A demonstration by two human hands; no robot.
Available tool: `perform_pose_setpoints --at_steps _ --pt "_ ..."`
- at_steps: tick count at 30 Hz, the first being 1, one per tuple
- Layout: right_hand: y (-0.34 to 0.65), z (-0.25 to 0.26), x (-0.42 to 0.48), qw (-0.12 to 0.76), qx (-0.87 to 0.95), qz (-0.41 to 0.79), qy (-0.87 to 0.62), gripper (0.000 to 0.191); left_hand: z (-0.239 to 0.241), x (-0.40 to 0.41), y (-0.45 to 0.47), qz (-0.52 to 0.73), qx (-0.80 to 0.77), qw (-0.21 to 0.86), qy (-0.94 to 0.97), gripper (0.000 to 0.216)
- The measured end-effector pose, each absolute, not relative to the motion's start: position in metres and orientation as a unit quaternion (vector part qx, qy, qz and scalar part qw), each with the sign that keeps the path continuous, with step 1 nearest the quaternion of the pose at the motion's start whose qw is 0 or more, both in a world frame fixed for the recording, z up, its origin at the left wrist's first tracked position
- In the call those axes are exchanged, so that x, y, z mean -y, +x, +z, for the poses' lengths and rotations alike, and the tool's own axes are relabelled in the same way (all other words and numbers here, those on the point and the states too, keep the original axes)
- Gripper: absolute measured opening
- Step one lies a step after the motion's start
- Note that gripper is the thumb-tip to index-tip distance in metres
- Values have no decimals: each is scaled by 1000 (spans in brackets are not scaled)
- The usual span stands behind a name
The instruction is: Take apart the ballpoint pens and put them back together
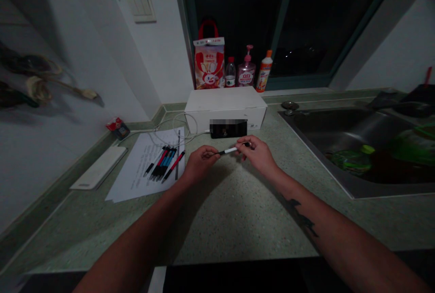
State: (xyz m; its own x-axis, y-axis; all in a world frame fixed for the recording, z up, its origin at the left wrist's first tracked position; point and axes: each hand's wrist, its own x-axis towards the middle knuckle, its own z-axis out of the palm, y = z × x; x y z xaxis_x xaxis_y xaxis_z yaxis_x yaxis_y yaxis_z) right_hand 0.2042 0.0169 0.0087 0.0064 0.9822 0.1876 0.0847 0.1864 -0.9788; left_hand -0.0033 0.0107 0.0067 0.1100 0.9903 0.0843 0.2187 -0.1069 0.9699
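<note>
Between my two hands a black and white pen [230, 150] lies nearly level, just above the green speckled countertop [234, 211]. My left hand [203, 160] pinches its left end. The fingers of my right hand [254, 151] are closed round the other end. Behind the pen, a dark phone [229, 129] leans against a white box [226, 102], with a white cable [200, 134] running to its left side. Left of my hands, several pens [165, 162] in black, blue and red lie on printed paper sheets [136, 166].
A steel sink [316, 148] holding a green-tinted bottle [353, 159] is at the right. Along the window stand a red bag [210, 64], a small bottle [230, 73], a pink pump bottle [247, 70] and an orange-capped bottle [264, 73]. A white flat slab [100, 168] lies by the left wall.
</note>
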Motion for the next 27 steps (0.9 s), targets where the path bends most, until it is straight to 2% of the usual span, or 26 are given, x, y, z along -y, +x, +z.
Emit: perform_pose_setpoints --at_steps 5,10,15,20,24,27 --pt "203 13 -17 570 498 480 -444 52 8 1 3 363 -421 518 650 23" --pt "208 15 -18 602 470 457 -456 59 12 0 2 375 -427 497 656 22" --pt "212 16 -20 614 459 448 -459 50 13 -4 0 386 -471 468 640 19" --pt "209 18 -17 595 474 457 -460 59 12 -2 1 375 -469 470 647 21" --pt "208 19 -15 590 481 456 -461 52 10 -2 1 372 -463 480 646 22" --pt "207 18 -15 590 487 453 -458 58 11 1 2 364 -447 489 655 19"
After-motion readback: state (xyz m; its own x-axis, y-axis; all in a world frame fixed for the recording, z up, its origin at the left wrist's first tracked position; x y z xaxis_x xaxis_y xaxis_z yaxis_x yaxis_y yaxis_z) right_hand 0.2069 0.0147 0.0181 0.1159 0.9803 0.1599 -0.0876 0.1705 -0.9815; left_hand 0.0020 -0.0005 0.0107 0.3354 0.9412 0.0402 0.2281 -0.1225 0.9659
